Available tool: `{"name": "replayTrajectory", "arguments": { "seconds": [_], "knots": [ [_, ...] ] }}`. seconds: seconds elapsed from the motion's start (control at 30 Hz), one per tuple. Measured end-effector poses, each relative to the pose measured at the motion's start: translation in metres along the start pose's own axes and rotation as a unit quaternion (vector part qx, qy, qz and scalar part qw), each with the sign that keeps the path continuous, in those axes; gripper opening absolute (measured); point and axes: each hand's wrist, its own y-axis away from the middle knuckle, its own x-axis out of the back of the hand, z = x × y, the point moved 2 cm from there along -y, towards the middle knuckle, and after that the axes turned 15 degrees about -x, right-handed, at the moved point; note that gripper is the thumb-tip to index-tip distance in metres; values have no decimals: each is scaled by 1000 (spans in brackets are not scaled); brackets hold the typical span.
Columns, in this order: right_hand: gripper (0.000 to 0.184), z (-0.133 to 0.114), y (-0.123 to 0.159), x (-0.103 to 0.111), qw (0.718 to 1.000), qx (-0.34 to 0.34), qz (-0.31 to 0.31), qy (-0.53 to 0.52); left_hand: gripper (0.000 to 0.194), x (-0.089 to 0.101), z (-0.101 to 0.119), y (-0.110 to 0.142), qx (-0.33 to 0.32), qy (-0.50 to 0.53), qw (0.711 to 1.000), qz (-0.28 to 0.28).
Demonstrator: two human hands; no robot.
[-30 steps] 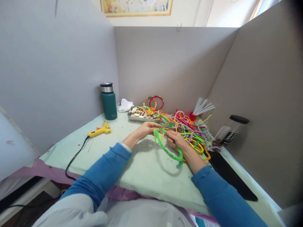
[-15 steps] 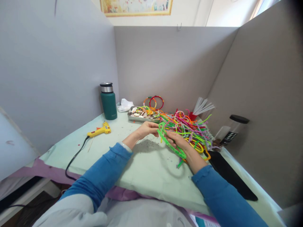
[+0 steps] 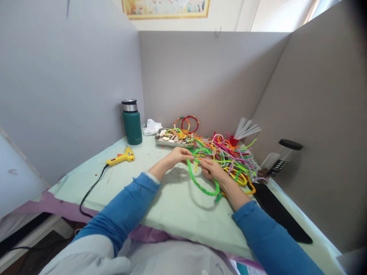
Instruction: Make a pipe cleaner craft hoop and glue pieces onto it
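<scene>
A bright green fuzzy pipe cleaner ring (image 3: 200, 186) hangs in a loop between my two hands, above the table. My left hand (image 3: 180, 156) pinches its upper left part with thumb and fingertips. On the other side my right hand (image 3: 212, 168) is closed on the upper right part, the fingers curled round it. Between the fingertips a short green stretch shows; its exact ends are hidden by the fingers. Just behind my right hand lies a tangled heap of colourful pipe cleaners (image 3: 226, 151).
A metal tray (image 3: 172, 144) of shells stands behind my left hand, with two beaded-looking rings (image 3: 190, 124) behind it. At left are a yellow glue gun (image 3: 120, 156) with a black cord and a green bottle (image 3: 132, 126). White sticks (image 3: 245, 130) and a clear jar (image 3: 282, 156) stand right.
The green ring has turned from a narrow, slanted loop to a wider, more open one that hangs lower between my hands. Both hands stay nearly in place.
</scene>
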Motion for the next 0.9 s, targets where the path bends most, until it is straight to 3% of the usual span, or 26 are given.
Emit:
{"name": "replayTrajectory", "arguments": {
  "seconds": [0.23,0.5,0.77,0.9],
  "knots": [
    [33,-2,2,-2,997,32,61,43,35,3,-14,-2,61,25,998,8],
    [34,-2,2,-3,985,56,111,122,21,3,-25,-3,155,26,986,48],
    [34,-5,3,-2,993,29,104,37,40,-1,-19,-4,57,-2,997,42],
    [34,-5,2,-2,996,21,91,-3,32,0,-17,-6,12,-27,998,59]
  ]
}}
